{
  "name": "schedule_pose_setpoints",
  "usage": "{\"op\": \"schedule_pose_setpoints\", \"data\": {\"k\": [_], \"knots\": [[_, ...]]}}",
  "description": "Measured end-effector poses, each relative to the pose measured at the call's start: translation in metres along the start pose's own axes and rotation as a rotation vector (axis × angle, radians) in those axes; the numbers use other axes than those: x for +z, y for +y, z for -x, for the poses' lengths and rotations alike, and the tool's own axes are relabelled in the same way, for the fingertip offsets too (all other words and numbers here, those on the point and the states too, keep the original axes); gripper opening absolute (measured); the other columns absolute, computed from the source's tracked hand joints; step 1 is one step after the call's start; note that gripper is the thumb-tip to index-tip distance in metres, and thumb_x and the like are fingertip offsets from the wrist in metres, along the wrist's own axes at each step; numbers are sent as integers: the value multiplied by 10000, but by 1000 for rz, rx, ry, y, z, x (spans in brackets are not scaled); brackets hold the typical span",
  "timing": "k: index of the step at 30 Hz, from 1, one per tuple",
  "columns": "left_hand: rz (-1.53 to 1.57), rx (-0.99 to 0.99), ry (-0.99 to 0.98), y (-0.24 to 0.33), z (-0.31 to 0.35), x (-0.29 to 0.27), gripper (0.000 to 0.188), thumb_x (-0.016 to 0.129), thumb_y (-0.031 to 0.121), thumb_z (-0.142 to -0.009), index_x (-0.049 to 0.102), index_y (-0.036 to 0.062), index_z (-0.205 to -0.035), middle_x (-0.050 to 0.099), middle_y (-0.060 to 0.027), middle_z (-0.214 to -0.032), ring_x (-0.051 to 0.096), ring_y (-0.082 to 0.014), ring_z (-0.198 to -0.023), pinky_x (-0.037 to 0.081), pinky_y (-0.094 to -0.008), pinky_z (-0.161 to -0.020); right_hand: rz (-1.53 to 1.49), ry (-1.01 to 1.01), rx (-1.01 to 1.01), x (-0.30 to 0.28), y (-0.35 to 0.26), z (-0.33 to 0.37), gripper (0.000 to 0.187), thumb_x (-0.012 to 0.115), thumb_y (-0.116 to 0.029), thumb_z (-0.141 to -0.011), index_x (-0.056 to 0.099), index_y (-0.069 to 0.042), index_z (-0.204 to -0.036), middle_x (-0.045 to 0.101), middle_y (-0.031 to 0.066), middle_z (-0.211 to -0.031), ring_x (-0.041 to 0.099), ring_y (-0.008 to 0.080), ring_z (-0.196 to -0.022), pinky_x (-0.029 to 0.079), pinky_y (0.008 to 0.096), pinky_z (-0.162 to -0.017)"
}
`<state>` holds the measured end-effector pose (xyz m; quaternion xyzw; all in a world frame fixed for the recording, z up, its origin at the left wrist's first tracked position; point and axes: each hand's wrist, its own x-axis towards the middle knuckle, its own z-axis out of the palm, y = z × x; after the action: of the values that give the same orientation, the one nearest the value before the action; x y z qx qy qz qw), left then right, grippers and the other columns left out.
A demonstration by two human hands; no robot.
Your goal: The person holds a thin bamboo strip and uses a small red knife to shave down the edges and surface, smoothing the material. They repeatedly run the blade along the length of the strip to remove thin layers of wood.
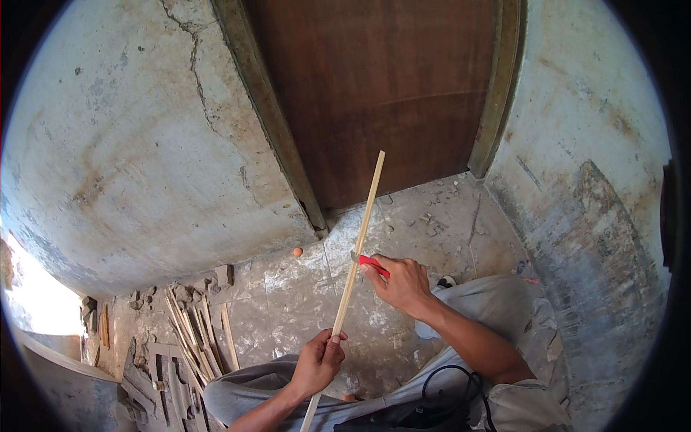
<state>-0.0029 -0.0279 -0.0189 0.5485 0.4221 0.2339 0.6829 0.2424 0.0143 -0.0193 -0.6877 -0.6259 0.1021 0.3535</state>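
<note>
A long, thin wooden strip slants up across the middle of the head view, its far end in front of the brown door. My left hand is closed around its lower part, near my lap. In my right hand is a red-handled utility knife, gripped with the thumb along the handle. Its short blade meets the strip a little above the strip's middle. The strip's near end runs past my left hand over my grey trousers and out at the lower edge.
Several similar strips lean in a bundle at the lower left, beside rubble along the wall. A small orange ball-like thing lies on the dusty tiled floor. Ahead stands a closed brown door between stained walls. A black bag with a cord rests at my lap.
</note>
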Motion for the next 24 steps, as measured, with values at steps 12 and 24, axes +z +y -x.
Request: {"op": "schedule_pose_setpoints", "data": {"k": [12,24], "knots": [[-249,67,32,12,15,0,291,452,262,-1063,543,-11,-1104,477,29,-653,407,-35,-543,329,-210,-491,-21,40,47,-17,6,-10,402,581,-453,-936,725,-99,-1060,691,162,-684,697,374,-677,539,493,-643],[-195,124,9,-11,54,-5,282,443,229,-1067,555,-15,-1151,499,15,-676,414,-42,-516,349,-214,-476,-1,33,115,-32,19,-20,397,564,-456,-949,719,-91,-965,682,160,-671,689,386,-678,531,509,-643]]}}
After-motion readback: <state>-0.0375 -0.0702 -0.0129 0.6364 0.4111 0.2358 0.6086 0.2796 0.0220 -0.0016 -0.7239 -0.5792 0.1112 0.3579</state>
